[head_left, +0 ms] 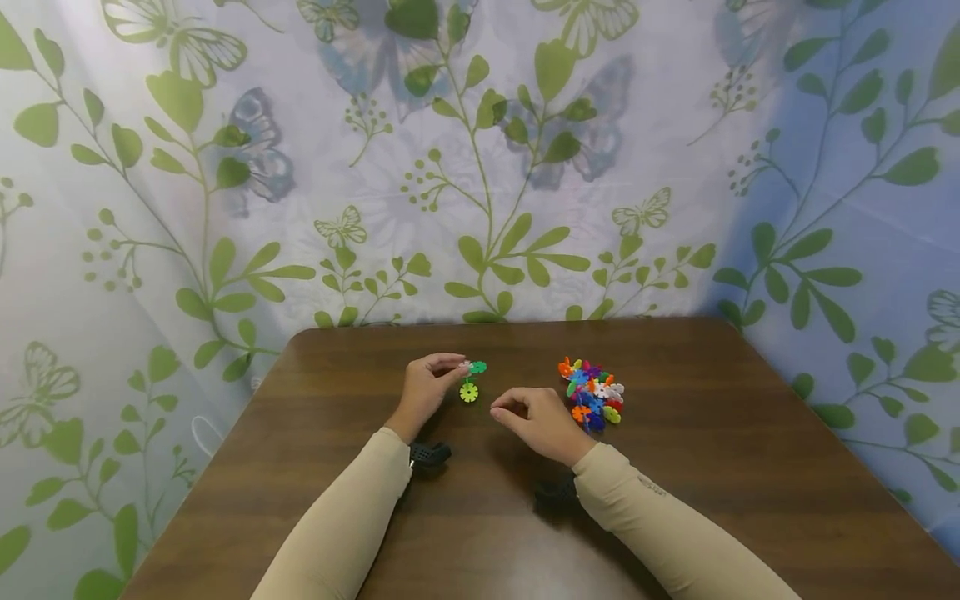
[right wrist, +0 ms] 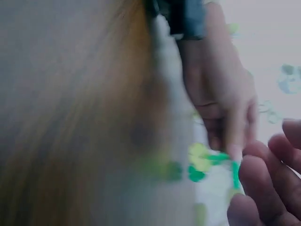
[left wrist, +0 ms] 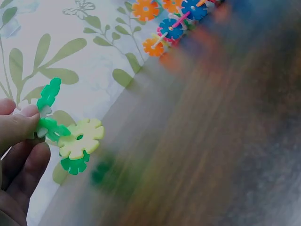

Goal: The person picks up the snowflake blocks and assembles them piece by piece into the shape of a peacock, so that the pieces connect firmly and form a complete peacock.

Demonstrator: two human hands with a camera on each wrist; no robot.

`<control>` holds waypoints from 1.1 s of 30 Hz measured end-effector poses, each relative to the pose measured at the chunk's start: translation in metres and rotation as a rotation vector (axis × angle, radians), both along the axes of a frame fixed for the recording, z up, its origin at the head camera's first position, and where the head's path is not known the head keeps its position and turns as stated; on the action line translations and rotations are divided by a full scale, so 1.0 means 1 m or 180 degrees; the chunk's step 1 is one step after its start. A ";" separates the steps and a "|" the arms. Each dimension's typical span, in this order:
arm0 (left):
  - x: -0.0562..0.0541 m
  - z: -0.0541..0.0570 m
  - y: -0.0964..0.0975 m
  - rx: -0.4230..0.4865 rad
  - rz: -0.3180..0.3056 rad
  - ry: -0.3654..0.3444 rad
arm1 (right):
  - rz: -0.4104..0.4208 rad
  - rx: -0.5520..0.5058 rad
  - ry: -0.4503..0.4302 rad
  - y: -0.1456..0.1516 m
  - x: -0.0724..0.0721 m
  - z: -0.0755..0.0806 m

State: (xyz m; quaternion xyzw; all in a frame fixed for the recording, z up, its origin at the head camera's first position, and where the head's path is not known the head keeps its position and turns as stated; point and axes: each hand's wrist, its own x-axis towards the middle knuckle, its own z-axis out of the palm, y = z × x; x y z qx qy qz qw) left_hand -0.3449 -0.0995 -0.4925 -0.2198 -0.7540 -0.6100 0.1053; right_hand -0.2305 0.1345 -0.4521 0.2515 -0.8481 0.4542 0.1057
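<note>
My left hand is raised over the left middle of the table, pinching a small joined cluster of notched plastic flower discs by a white disc between thumb and fingers. In the left wrist view, a green disc stands up from the grip. A yellow-green disc and another green disc hang below it. To the right, my right hand hovers apart from the cluster. Its fingers are loosely bent with nothing between them, and its thumb extends toward the left hand.
Beyond the right hand lies a heap of mixed-colour flower discs, several of them linked together. The brown wooden table reaches back to a leaf-and-butterfly patterned curtain. Dark bands show at both wrists.
</note>
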 end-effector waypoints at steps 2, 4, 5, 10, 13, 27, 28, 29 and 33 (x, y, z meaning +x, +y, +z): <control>0.001 0.000 0.000 -0.0062 0.0001 -0.0003 | 0.0034 0.0010 0.0164 0.012 0.006 0.011; 0.002 0.001 0.002 -0.0118 -0.0039 0.0004 | -0.0152 0.0049 0.0436 0.027 0.008 0.025; 0.003 0.002 0.003 -0.0132 -0.0073 0.0003 | -0.0343 0.0093 0.0570 0.035 0.008 0.032; 0.002 0.003 0.009 -0.0093 -0.0243 0.0015 | -0.1396 0.0583 0.0569 0.084 -0.006 0.056; 0.002 0.002 0.011 -0.0057 -0.0245 0.0028 | -0.1515 0.1037 -0.0018 0.104 -0.017 0.059; 0.006 -0.002 0.011 -0.0162 -0.0287 -0.0051 | -0.1403 0.1421 -0.0699 0.111 -0.036 0.049; 0.006 -0.001 0.010 -0.0169 -0.0284 -0.0046 | -0.1389 0.1422 -0.0710 0.111 -0.036 0.050; 0.006 -0.001 0.010 -0.0177 -0.0288 -0.0041 | -0.1371 0.1416 -0.0736 0.111 -0.036 0.050; 0.006 -0.001 0.008 -0.0188 -0.0288 -0.0049 | -0.1301 0.1431 -0.0708 0.110 -0.036 0.052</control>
